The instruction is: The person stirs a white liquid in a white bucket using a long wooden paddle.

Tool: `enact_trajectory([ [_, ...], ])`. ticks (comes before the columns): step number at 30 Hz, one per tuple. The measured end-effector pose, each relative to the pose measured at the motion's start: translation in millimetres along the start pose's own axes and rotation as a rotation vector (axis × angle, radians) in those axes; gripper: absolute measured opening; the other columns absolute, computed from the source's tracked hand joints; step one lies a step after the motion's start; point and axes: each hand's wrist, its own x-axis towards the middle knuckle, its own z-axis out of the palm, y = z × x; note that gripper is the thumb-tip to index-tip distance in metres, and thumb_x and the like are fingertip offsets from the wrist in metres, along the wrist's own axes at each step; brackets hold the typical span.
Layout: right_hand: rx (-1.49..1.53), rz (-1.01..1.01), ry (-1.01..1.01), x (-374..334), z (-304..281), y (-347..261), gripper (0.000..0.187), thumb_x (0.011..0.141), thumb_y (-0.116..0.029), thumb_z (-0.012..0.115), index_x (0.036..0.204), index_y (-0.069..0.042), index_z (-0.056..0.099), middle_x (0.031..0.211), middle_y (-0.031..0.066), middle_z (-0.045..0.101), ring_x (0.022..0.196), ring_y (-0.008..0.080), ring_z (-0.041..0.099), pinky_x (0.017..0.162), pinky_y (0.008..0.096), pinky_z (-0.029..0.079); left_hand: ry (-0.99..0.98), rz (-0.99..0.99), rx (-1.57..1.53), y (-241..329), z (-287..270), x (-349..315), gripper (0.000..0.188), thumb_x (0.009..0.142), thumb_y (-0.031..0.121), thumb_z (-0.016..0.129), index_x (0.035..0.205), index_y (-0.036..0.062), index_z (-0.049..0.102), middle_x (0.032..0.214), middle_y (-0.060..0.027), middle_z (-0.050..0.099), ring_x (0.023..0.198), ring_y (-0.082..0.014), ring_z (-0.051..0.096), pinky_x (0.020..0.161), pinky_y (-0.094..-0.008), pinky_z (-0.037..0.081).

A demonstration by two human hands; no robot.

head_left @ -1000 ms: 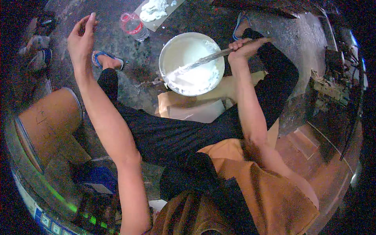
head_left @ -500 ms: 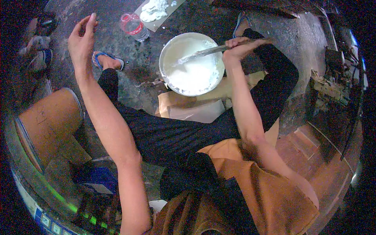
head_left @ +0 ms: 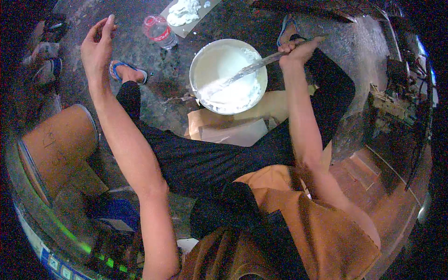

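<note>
Between my legs stands a white round bucket (head_left: 192,74) holding a bright white, creamy mass (head_left: 228,95). A long stick (head_left: 261,62), coated pale at its lower part, slants down into that mass. Its upper end is in my right hand (head_left: 298,52), which is closed around it above the bucket's right side. My left hand (head_left: 97,49) is raised off to the left, over the floor, well apart from the bucket. Its fingers are loosely bent with the thumb up and a gap between them; I see nothing held there.
Beyond the bucket are a clear plastic bottle (head_left: 161,32) with a red label and a white heap (head_left: 184,12) on a board (head_left: 200,21). Cardboard (head_left: 228,130) lies before the bucket. A brown drum (head_left: 65,144) lies at left. Clutter (head_left: 394,102) lines the right.
My right hand has moved right and slightly up with the stick, so the stick's lower end has shifted right across the white mass. My left hand stays nearly still.
</note>
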Motion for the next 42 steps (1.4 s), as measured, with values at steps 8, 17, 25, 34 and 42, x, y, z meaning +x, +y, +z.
enact_trajectory([
  [8,0.038,-0.176,-0.078,-12,8,-2,0.071,0.079,-0.083,0.029,0.064,-0.014,0.032,0.048,-0.0005,0.026,0.038,0.0147,0.028,0.040,0.0293,0.027,0.004,-0.009,0.011,3,-4,-1,0.044,0.085,0.036,0.068,0.110,-0.0009,0.065,0.095,-0.0091,0.069,0.091,-0.0135,0.063,0.084,-0.0248,0.047],
  [17,0.021,-0.046,0.044,-13,8,38,0.069,0.079,-0.081,0.034,0.061,-0.015,0.029,0.047,0.0004,0.029,0.038,0.0142,0.027,0.039,0.0297,0.027,0.023,-0.035,-0.012,9,-2,-3,0.044,0.085,0.036,0.068,0.110,-0.0011,0.065,0.095,-0.0093,0.069,0.090,-0.0140,0.063,0.084,-0.0254,0.047],
  [25,-0.035,0.000,0.047,-10,12,1,0.069,0.080,-0.082,0.031,0.061,-0.015,0.028,0.048,0.0014,0.029,0.039,0.0152,0.026,0.040,0.0309,0.027,0.015,-0.009,-0.026,9,0,-5,0.046,0.085,0.038,0.068,0.109,-0.0014,0.065,0.096,-0.0093,0.069,0.090,-0.0144,0.063,0.084,-0.0257,0.047],
  [34,0.011,-0.114,-0.058,3,3,-12,0.072,0.077,-0.085,0.027,0.065,-0.014,0.029,0.050,-0.0004,0.025,0.039,0.0137,0.026,0.039,0.0288,0.024,0.017,-0.025,-0.024,5,1,-4,0.045,0.085,0.038,0.067,0.109,-0.0003,0.065,0.095,-0.0088,0.069,0.089,-0.0135,0.063,0.084,-0.0255,0.046],
  [42,0.024,-0.137,-0.069,-11,1,47,0.071,0.074,-0.086,0.036,0.061,-0.017,0.030,0.048,-0.0015,0.028,0.039,0.0124,0.026,0.040,0.0273,0.024,0.001,-0.013,0.009,6,4,-3,0.045,0.085,0.037,0.068,0.110,-0.0009,0.065,0.094,-0.0086,0.069,0.089,-0.0137,0.063,0.084,-0.0255,0.047],
])
